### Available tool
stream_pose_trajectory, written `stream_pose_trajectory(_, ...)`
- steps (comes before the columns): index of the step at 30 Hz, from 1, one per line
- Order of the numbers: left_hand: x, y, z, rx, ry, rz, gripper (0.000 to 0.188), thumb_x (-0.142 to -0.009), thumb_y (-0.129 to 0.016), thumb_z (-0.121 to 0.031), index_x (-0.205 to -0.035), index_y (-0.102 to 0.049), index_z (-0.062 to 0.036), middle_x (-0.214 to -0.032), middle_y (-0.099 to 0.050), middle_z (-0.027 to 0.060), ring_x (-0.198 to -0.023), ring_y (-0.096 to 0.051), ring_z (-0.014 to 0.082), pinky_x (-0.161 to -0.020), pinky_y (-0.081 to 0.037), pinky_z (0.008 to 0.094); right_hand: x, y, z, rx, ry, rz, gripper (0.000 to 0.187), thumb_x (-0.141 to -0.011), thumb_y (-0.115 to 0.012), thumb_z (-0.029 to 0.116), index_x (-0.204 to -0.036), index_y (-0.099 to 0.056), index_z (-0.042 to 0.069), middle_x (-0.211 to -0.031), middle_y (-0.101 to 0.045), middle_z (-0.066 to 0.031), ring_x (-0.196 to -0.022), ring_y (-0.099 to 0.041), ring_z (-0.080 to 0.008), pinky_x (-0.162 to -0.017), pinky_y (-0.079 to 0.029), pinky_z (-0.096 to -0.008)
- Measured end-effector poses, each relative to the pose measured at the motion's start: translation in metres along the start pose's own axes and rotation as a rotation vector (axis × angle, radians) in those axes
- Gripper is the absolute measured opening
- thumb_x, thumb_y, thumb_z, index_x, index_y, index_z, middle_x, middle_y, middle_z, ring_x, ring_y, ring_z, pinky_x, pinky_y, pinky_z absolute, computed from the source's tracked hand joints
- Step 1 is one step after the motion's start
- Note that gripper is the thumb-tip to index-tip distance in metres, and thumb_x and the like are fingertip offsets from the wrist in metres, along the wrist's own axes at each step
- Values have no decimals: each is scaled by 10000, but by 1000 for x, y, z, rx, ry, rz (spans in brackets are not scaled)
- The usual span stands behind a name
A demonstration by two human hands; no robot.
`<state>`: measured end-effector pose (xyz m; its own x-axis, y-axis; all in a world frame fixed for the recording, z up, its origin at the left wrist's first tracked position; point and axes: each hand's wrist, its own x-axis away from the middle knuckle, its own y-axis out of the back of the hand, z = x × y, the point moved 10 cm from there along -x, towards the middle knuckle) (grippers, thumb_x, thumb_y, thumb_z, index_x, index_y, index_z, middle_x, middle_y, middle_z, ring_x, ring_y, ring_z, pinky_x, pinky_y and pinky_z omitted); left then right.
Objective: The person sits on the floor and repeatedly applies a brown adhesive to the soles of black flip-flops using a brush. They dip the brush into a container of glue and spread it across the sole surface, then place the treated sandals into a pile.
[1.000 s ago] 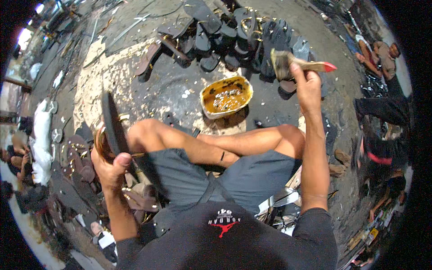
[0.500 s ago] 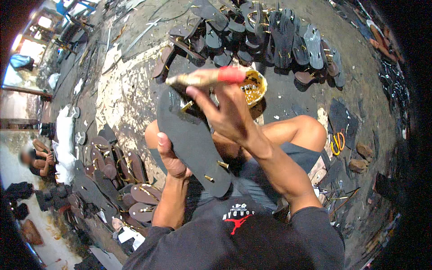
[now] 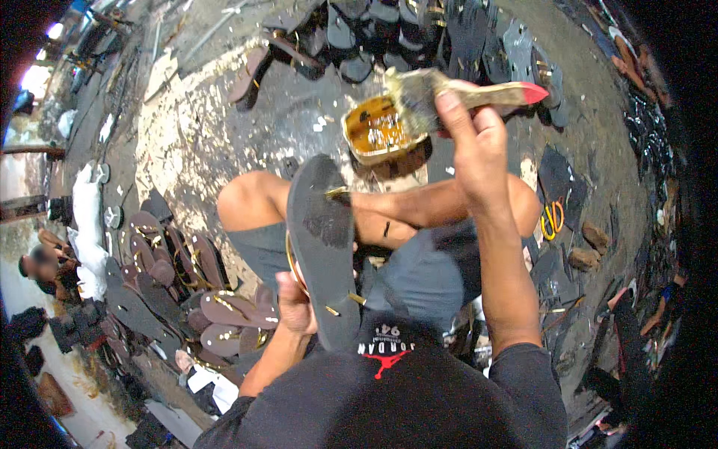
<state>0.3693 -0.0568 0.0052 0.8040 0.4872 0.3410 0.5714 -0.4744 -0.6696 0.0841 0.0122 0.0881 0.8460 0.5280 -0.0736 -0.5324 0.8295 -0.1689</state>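
My left hand [image 3: 296, 305] grips a dark flip-flop [image 3: 321, 247] by its edge, sole side toward me. Gold strap ends poke out through the sole, and a wet-looking dark patch covers its upper half. In my right hand [image 3: 479, 150] is a wide paintbrush [image 3: 486, 95] with a red-tipped handle. The brush's crusted bristles are at the right rim of an open tub [image 3: 359, 155] of amber, glue-like liquid, which stands on the ground beyond my crossed legs. Whether the bristles touch the liquid I cannot tell.
Several dark flip-flops [image 3: 351, 34] lie in a cluster beyond the tub. More brown and black sandals [image 3: 232, 308] are piled at my left. Yellow-handled scissors [image 3: 552, 218] and brown stones [image 3: 585, 259] lie to my right. A seated person [image 3: 52, 266] is far left.
The brush has moved from over the sole's top end to the right, to the tub. My left hand has turned the flip-flop more upright, and the view has shifted.
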Motion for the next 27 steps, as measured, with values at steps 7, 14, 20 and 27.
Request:
stream_pose_trajectory(7,-96,-13,-66,126,-214,174,673,-974,-479,-622,-1341,-523,-60,-1131,-652,101,-972,-641,172,-841,-549,334,83,-79,-23,82,9,222,255,-918,-720,191,-1070,-664,-6,-1035,-675,-89,-987,-641,-214,-877,-508,-355)
stream_pose_trajectory(14,-121,-23,-98,175,-311,89,607,-991,-473,-590,-1262,-570,-56,-1063,-695,108,-841,-697,263,-744,-611,420,86,-117,3,383,560,327,209,-898,-688,114,-1095,-680,45,-1081,-674,-112,-1071,-617,-288,-938,-467,-410)
stream_pose_trajectory(20,-115,-34,-50,460,-183,-108,615,-1008,-449,-575,-1357,-526,-75,-1166,-666,113,-1035,-658,250,-914,-550,390,51,-119,7,249,605,275,228,-859,-729,128,-1076,-681,78,-1004,-678,-99,-909,-650,-296,-855,-486,-417)
stream_pose_trajectory(27,-126,-59,-78,323,-160,400,607,-1013,-469,-523,-1199,-629,32,-1126,-697,152,-944,-688,246,-859,-560,402,72,-141,-5,188,450,747,290,-822,-638,149,-1105,-619,86,-935,-608,-115,-862,-601,-321,-730,-476,-415)
